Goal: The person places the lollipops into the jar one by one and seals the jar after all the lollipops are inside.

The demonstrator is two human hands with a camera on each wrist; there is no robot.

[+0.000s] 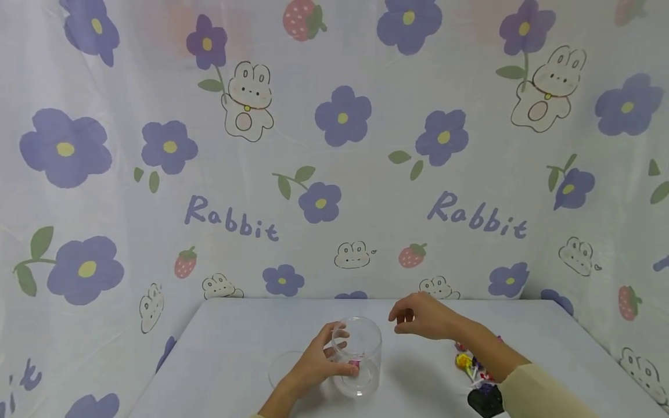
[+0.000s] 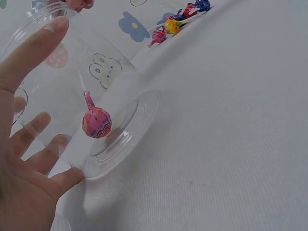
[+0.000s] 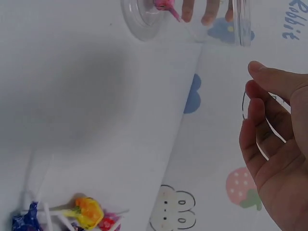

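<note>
A clear cylindrical jar (image 1: 370,348) stands on the table, its open rim facing up. My left hand (image 1: 315,364) grips it from the left, thumb on the near side and fingers round the far side. Inside, near the bottom, is one pink-wrapped lollipop (image 2: 97,122), its white stick pointing up. To the right of the rim, slightly above it, my right hand (image 1: 425,316) hovers with loosely bent fingers. Nothing shows between its thumb and fingertips in the right wrist view.
Several wrapped lollipops (image 3: 89,211) lie on the table at the right, partly hidden under my right forearm in the head view. A dark bundle (image 1: 485,400) lies nearer me there. Left of the jar is a flat clear disc (image 1: 279,366). A patterned cloth (image 1: 366,232) hangs behind.
</note>
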